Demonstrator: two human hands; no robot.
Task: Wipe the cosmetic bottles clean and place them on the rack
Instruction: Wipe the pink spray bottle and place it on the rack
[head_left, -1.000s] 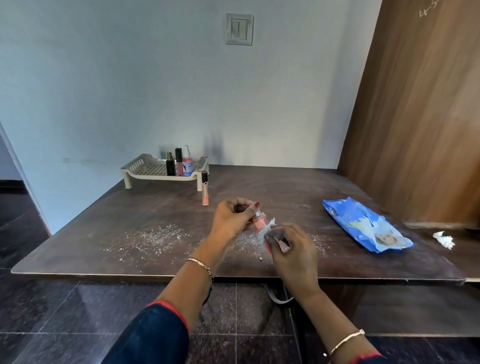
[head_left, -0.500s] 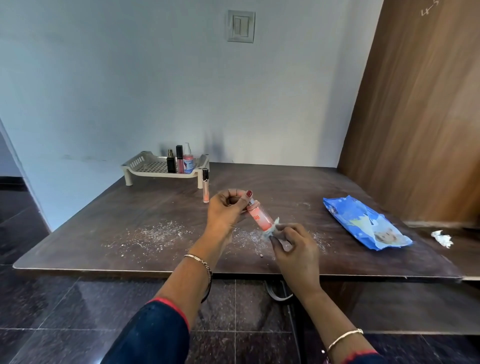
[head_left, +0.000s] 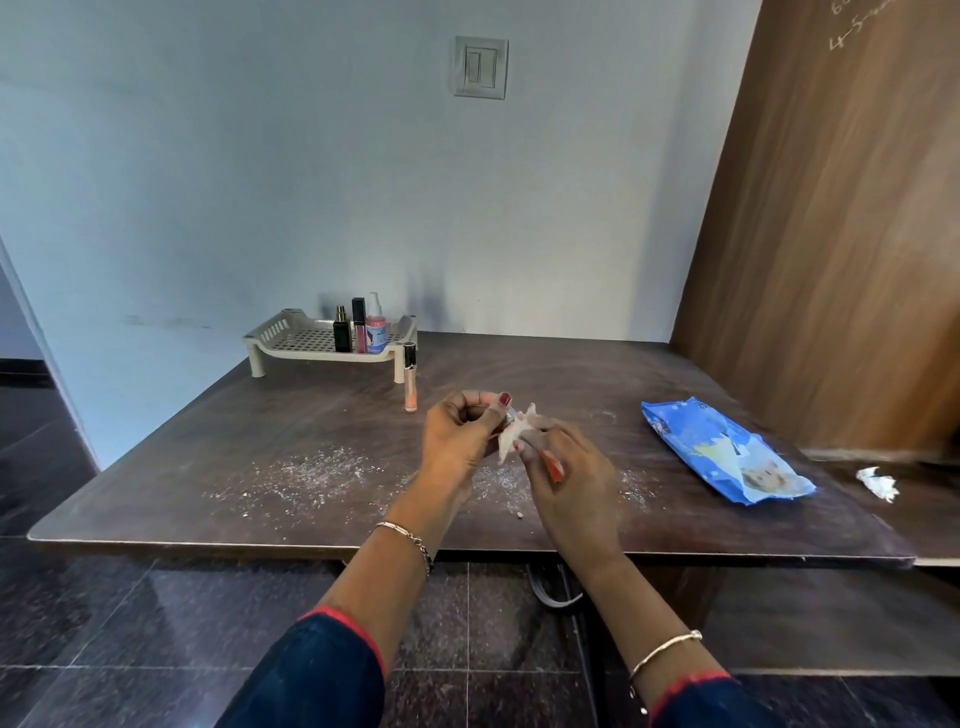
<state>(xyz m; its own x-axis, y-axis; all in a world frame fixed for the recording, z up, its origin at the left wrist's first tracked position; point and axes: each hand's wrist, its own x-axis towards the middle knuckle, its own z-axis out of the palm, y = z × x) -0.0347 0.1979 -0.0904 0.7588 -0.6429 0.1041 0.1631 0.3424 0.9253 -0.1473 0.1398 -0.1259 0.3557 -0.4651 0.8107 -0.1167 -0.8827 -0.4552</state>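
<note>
Over the middle of the dark table, my left hand (head_left: 460, 436) grips the cap end of a small orange-pink bottle (head_left: 554, 466). My right hand (head_left: 566, 470) wraps a white wipe (head_left: 513, 431) around the bottle's body, hiding most of it. A cream perforated rack (head_left: 291, 340) stands at the back left. It holds a black bottle (head_left: 341, 330), a pink gloss tube (head_left: 359, 326) and a pink spray bottle (head_left: 376, 327). A peach gloss tube (head_left: 410, 376) with a black cap stands upright on the table just in front of the rack's right leg.
A blue wipes packet (head_left: 724, 451) lies on the table's right side. A crumpled used wipe (head_left: 878, 483) sits further right by the wooden panel (head_left: 831, 234). White powder (head_left: 311, 475) is scattered across the table (head_left: 208, 509) near the front edge.
My right hand has slid the wipe up along the bottle toward my left hand, so the bottle's body, exposed half a second ago, is mostly covered.
</note>
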